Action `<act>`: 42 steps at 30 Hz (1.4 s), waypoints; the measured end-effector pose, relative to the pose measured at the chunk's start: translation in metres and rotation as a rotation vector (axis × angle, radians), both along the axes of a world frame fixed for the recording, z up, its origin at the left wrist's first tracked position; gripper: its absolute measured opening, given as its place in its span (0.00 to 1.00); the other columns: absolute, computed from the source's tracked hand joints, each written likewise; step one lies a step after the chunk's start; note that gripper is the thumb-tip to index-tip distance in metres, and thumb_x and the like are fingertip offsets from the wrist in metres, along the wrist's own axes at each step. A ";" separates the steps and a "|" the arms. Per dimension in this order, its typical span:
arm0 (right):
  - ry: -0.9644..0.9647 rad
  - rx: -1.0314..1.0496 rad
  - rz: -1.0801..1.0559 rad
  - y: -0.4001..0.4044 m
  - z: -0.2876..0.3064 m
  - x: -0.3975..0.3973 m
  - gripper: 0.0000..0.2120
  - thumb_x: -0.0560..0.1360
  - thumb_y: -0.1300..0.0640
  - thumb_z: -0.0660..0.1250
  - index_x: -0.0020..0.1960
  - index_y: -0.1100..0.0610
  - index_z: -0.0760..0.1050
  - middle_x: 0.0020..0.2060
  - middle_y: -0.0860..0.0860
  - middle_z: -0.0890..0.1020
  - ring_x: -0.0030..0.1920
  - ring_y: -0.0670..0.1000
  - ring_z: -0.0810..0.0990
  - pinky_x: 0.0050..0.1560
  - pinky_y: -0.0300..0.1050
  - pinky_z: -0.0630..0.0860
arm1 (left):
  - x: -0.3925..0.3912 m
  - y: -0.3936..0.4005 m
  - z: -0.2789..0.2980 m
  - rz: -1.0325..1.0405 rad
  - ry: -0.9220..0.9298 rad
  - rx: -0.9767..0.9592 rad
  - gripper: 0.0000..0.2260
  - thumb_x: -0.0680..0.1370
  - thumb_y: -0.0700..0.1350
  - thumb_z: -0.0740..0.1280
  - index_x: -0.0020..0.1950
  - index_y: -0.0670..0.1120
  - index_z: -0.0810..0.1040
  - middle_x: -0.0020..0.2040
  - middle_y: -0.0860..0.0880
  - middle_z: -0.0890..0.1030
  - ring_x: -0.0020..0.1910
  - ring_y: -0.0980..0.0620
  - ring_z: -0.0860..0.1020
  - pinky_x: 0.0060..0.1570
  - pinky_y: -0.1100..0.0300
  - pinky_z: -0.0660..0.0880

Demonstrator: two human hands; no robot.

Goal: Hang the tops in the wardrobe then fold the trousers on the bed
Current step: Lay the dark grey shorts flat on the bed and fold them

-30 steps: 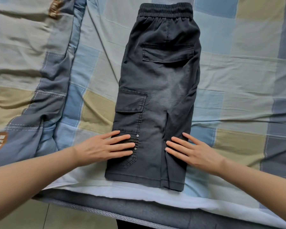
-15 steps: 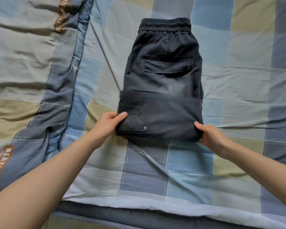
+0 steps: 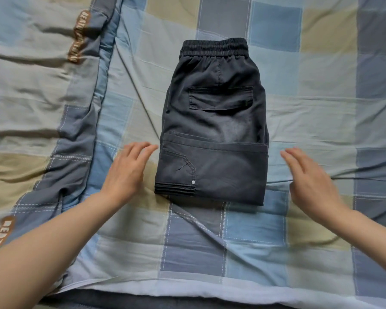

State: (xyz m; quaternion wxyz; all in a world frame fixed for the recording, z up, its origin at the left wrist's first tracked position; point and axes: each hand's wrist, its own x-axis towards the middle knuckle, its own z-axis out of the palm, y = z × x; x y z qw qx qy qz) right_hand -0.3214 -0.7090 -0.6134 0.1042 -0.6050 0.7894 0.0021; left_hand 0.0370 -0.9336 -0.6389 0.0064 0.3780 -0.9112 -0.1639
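Note:
Dark grey cargo trousers [image 3: 214, 121] lie on the checked bedspread [image 3: 210, 237], waistband at the far end. Their leg ends are folded up over the thighs, so the near part is a double layer with a cargo pocket and a snap on top. My left hand [image 3: 127, 170] hovers just left of the folded edge, fingers spread, holding nothing. My right hand [image 3: 310, 177] hovers to the right of the fold, also spread and empty. Neither hand touches the cloth.
A bunched quilt [image 3: 42, 112] with brown lettered labels lies along the left of the bed. The white sheet edge and the dark bed edge [image 3: 187, 302] run along the bottom.
Both hands lifted the leg ends, folded them up over the thighs, then let go and drew apart to either side. The view shifted so the trousers sit lower in frame.

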 end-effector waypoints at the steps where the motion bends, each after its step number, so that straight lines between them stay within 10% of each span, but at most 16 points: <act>1: 0.111 -0.024 0.237 -0.003 0.003 -0.002 0.34 0.67 0.74 0.54 0.73 0.64 0.63 0.72 0.60 0.66 0.72 0.59 0.64 0.67 0.58 0.66 | 0.000 -0.008 0.001 -0.180 -0.058 -0.129 0.30 0.71 0.30 0.56 0.72 0.48 0.68 0.68 0.44 0.73 0.64 0.41 0.70 0.62 0.44 0.69; 8: 0.351 0.009 0.846 -0.034 -0.057 -0.012 0.29 0.78 0.67 0.35 0.78 0.57 0.54 0.76 0.55 0.60 0.74 0.57 0.62 0.70 0.57 0.59 | -0.039 -0.037 -0.014 -0.803 -0.308 -0.386 0.30 0.76 0.34 0.54 0.79 0.52 0.59 0.78 0.48 0.60 0.77 0.45 0.60 0.73 0.42 0.55; 15: 0.146 -0.029 0.740 -0.063 -0.066 -0.019 0.26 0.77 0.60 0.50 0.75 0.58 0.62 0.74 0.53 0.65 0.73 0.53 0.65 0.69 0.56 0.62 | -0.047 -0.056 -0.029 -0.662 -0.385 -0.124 0.25 0.80 0.47 0.50 0.78 0.51 0.59 0.77 0.50 0.63 0.75 0.48 0.63 0.73 0.47 0.53; 19: 0.045 -0.009 0.740 -0.077 -0.064 -0.026 0.25 0.78 0.60 0.51 0.74 0.56 0.64 0.73 0.51 0.67 0.72 0.52 0.67 0.70 0.51 0.60 | -0.055 -0.056 -0.020 -0.522 -0.357 0.134 0.28 0.75 0.53 0.38 0.76 0.60 0.43 0.78 0.60 0.46 0.78 0.57 0.45 0.76 0.52 0.40; 24: -0.052 0.031 0.687 -0.084 -0.051 -0.028 0.25 0.77 0.62 0.49 0.74 0.55 0.63 0.71 0.50 0.70 0.70 0.51 0.69 0.70 0.46 0.58 | -0.060 -0.059 -0.012 -0.473 -0.337 0.185 0.41 0.75 0.31 0.60 0.77 0.62 0.45 0.78 0.62 0.46 0.78 0.60 0.42 0.77 0.51 0.43; 31: -0.114 0.069 0.665 -0.042 -0.034 -0.026 0.31 0.72 0.67 0.53 0.75 0.55 0.62 0.73 0.49 0.66 0.73 0.50 0.64 0.72 0.48 0.58 | -0.042 -0.025 -0.008 -0.612 -0.277 0.118 0.28 0.80 0.48 0.59 0.79 0.59 0.53 0.79 0.58 0.53 0.78 0.57 0.49 0.77 0.52 0.42; 38: -0.804 0.368 0.240 0.031 0.027 0.009 0.23 0.73 0.51 0.65 0.66 0.36 0.69 0.61 0.38 0.79 0.60 0.34 0.75 0.61 0.34 0.71 | -0.004 0.074 0.032 0.026 0.086 1.212 0.13 0.76 0.47 0.72 0.57 0.63 0.82 0.62 0.53 0.80 0.63 0.58 0.76 0.67 0.61 0.69; 42: -1.069 0.029 -0.282 0.001 0.042 0.009 0.04 0.73 0.60 0.71 0.41 0.53 0.82 0.35 0.47 0.84 0.38 0.39 0.77 0.41 0.40 0.75 | -0.007 0.070 0.047 0.501 0.365 1.234 0.32 0.58 0.61 0.80 0.54 0.44 0.82 0.46 0.54 0.86 0.51 0.61 0.82 0.52 0.63 0.78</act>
